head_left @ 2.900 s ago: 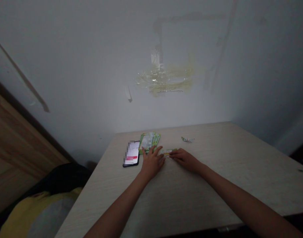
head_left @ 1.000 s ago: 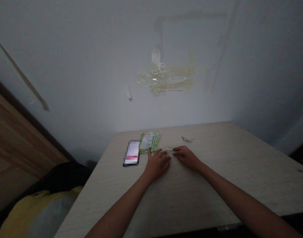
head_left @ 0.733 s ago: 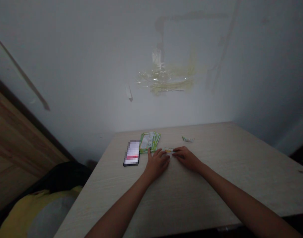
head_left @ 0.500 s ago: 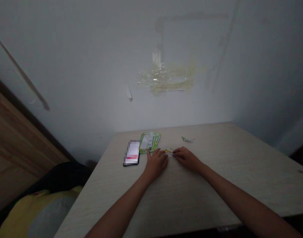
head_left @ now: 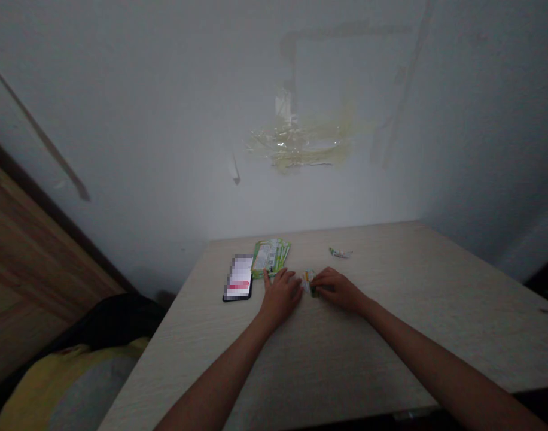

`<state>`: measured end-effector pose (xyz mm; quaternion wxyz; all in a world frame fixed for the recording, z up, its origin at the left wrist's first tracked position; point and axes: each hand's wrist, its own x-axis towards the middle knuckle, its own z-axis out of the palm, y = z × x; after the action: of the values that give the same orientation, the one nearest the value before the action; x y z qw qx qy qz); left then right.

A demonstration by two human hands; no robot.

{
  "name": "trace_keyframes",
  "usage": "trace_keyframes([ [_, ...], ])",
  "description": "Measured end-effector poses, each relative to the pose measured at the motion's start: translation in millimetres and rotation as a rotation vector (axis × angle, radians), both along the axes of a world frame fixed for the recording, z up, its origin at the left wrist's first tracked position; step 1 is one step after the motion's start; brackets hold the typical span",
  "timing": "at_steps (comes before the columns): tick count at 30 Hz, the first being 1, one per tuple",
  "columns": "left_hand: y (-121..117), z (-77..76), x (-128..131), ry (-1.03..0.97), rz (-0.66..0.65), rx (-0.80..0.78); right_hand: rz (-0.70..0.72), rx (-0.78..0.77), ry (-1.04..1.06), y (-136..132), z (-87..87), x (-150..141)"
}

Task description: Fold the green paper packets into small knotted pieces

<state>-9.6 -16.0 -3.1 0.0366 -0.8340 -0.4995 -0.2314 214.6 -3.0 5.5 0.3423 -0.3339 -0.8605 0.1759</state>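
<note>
On the light wooden table, a small white, green and yellow packet (head_left: 308,284) lies between my hands, creased and turned at its right side. My right hand (head_left: 339,288) pinches that right side between bent fingers. My left hand (head_left: 281,294) rests on the tabletop with its fingers apart, the tips close to the packet's left edge; I cannot tell whether they touch it. The thumb is near the lower edge of a stack of green and white packets (head_left: 269,256).
A phone (head_left: 239,278) with a lit, blurred screen lies left of the stack. Farther back on the right is a thin, crumpled green-and-white wrapper (head_left: 341,254). Behind the table (head_left: 413,299) stands a wall (head_left: 166,149) with old tape. Yellow and grey cloth (head_left: 72,383) lies below, left.
My right hand has turned the packet, which lay flatter and wider before and now shows upright and narrower. My left hand's fingers have drawn slightly back to the left.
</note>
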Motion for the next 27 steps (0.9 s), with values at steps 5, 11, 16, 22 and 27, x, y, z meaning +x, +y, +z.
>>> trace_keyframes([
  [5, -0.2, 0.8, 0.4, 0.009, 0.009, 0.005, -0.036, 0.058, -0.036, 6.6, -7.4, 0.1],
  [11, 0.1, -2.1, 0.3, 0.010, 0.023, 0.027, -0.043, 0.041, -0.110, 10.0, -13.5, 0.0],
  [16, -0.1, -1.1, 0.8, 0.017, 0.025, 0.012, -0.060, 0.083, -0.163, 4.4, -7.9, -2.6],
  [22, -1.3, 0.6, 0.2, 0.008, -0.027, 0.004, -0.077, 0.097, -0.204, -3.8, 0.8, -7.1],
  [27, -0.2, -1.5, -0.1, -0.004, -0.027, -0.004, -0.068, 0.103, -0.180, -4.7, -0.4, -7.1],
])
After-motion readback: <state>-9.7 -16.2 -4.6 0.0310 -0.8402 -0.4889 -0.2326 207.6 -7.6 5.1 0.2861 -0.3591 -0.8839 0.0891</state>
